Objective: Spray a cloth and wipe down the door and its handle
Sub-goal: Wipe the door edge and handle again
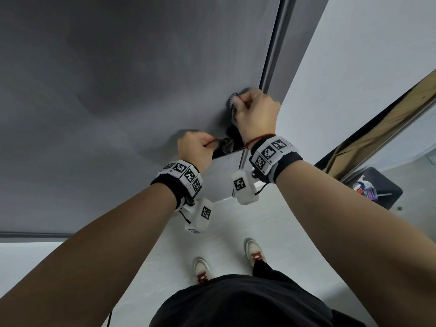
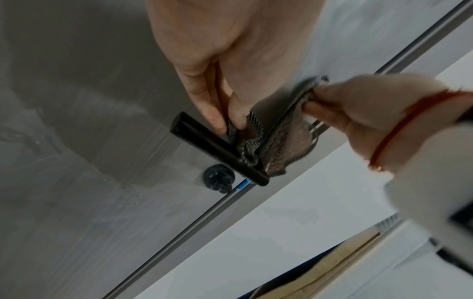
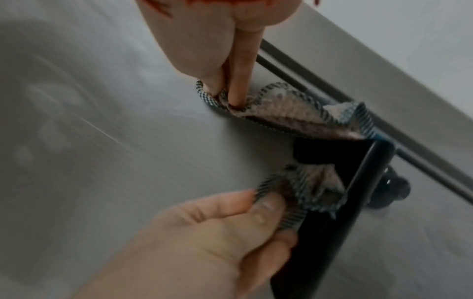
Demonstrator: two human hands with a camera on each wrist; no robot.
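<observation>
Your 2 hands, left hand (image 1: 197,147) and right hand (image 1: 256,114), each pinch a cloth (image 1: 232,103) against the grey door (image 1: 118,90); spray bottle (image 1: 364,188) far right.

Both arms raised forward, left hand (image 1: 197,147) and right hand (image 1: 256,113) each with fingers (image 2: 217,113) curled in a pinch.

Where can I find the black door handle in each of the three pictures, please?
Head view: the black bar-shaped door handle is just right of centre, mostly hidden between the two hands.
Left wrist view: centre, a diagonal bar under the fingers.
Right wrist view: lower right, running steeply downward.
Shared landmark: the grey checked-edge cloth, looped behind the handle.
</observation>
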